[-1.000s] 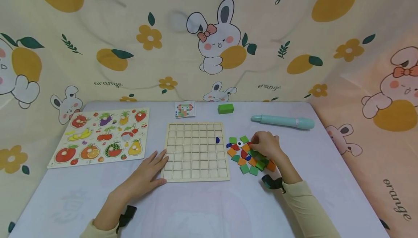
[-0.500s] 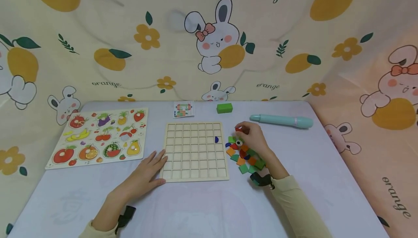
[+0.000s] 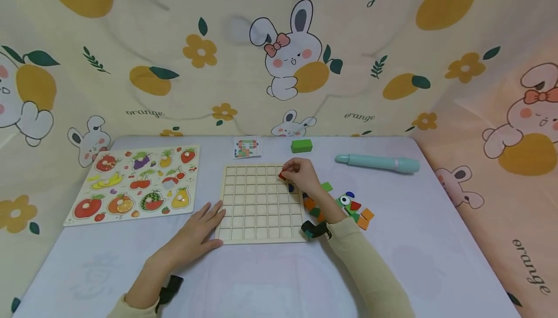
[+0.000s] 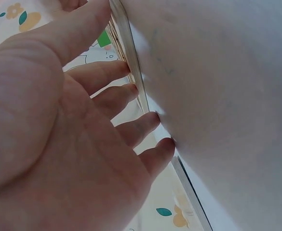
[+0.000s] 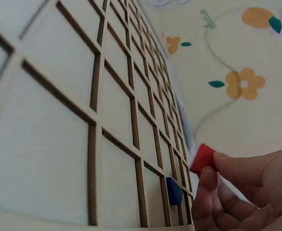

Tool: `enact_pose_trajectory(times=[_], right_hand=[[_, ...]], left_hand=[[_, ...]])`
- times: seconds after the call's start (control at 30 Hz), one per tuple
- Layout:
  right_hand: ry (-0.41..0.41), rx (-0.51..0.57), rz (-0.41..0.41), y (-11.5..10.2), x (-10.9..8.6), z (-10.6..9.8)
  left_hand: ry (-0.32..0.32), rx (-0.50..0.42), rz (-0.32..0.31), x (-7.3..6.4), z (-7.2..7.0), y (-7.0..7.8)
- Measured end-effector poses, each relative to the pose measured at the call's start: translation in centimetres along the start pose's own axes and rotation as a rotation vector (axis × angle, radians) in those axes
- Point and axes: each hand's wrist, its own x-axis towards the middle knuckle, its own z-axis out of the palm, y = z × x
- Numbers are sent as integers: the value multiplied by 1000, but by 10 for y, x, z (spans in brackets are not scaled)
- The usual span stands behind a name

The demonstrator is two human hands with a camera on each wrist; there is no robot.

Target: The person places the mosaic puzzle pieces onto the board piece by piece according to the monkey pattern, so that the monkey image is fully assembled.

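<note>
My right hand (image 3: pixel 303 176) pinches a small red piece (image 5: pixel 203 159) between thumb and fingertips, over the upper right cells of a wooden grid board (image 3: pixel 262 207). Just below it, a blue half-round piece (image 5: pixel 174 191) sits in one cell. My left hand (image 3: pixel 192 233) lies with fingers spread at the board's left edge, fingertips right at the rim; the left wrist view shows those straight fingers (image 4: pixel 109 75) along the board's side. To the right of the board lie loose coloured pieces, among them an orange square (image 3: pixel 367 214) and a round eye piece (image 3: pixel 344 200), partly hidden by my right forearm.
A fruit puzzle board (image 3: pixel 139 182) lies at the left. Behind the grid board are a small pattern card (image 3: pixel 247 147) and a green block (image 3: pixel 302 146). A teal pen-shaped tool (image 3: pixel 377 163) lies at the back right. A printed cloth (image 3: pixel 209 85) hangs behind the table.
My right hand has picked a red piece out of the loose pieces and carried it left over the grid board. My left hand has stayed at the board's left edge.
</note>
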Motion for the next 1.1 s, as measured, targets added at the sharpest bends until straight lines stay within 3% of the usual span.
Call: enact_pose_trajectory(times=[0.2,0.53,0.8,1.1], right_hand=[[-39,-120,-14,0,7,1],[-119,-272,-49,-6,2,4],[-103,-358,-46,-9,0,6],[-87,-379,-59,-8,1,7]], left_hand=[[3,6,2,0,-3,2],[-9,3,-1,-1,-2,1],[-15,0,-5,0,-2,1],[-19,-3,-10,0,-3,3]])
